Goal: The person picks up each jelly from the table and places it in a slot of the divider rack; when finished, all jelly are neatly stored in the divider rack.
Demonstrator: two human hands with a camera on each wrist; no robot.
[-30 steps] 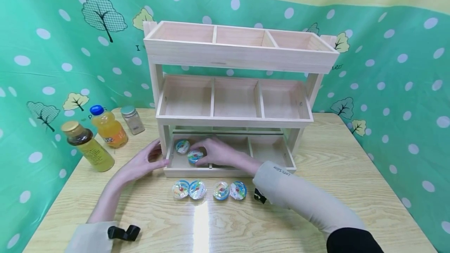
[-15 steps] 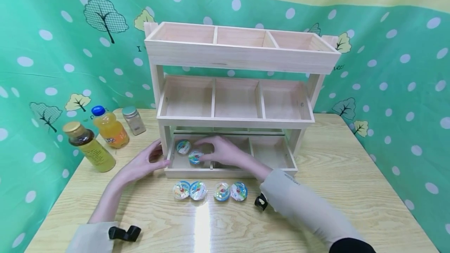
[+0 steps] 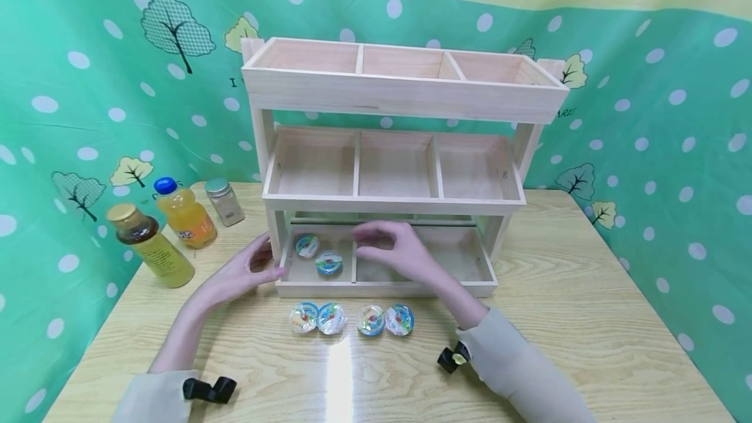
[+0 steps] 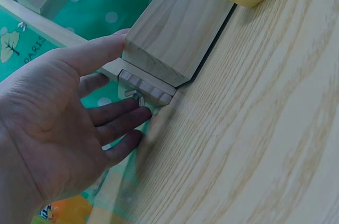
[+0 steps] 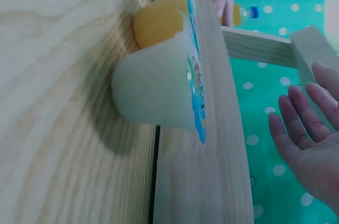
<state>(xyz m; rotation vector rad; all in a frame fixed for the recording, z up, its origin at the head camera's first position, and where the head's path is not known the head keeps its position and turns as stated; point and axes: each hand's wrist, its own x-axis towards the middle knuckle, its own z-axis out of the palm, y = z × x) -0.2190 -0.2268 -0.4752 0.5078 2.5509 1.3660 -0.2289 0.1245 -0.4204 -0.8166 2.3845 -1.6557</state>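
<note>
Two jelly cups lie in the left compartment of the bottom tray (image 3: 384, 290) of a wooden shelf. One jelly cup (image 3: 307, 245) is toward the back, the other jelly cup (image 3: 329, 262) nearer the front. My right hand (image 3: 399, 250) hovers over the middle compartment with fingers loosely bent and nothing in them; the right wrist view shows its open palm. At the tray's left end, my left hand (image 3: 247, 271) has its thumb touching the front corner. Its other fingers hang relaxed near a wing nut (image 4: 135, 96) on the shelf's end.
Several jelly cups stand on the table before the shelf, among them a whitish cup (image 5: 153, 86) and an orange cup (image 5: 161, 20). A dark-necked bottle (image 3: 154, 253), an orange drink bottle (image 3: 187, 217) and a green-lidded jar (image 3: 225, 202) stand left. The shelf's middle tier (image 3: 393, 204) overhangs the right hand.
My right hand has let go of the front jelly cup in the left compartment and drawn back to the right. The left hand has stayed at the tray's left corner.
</note>
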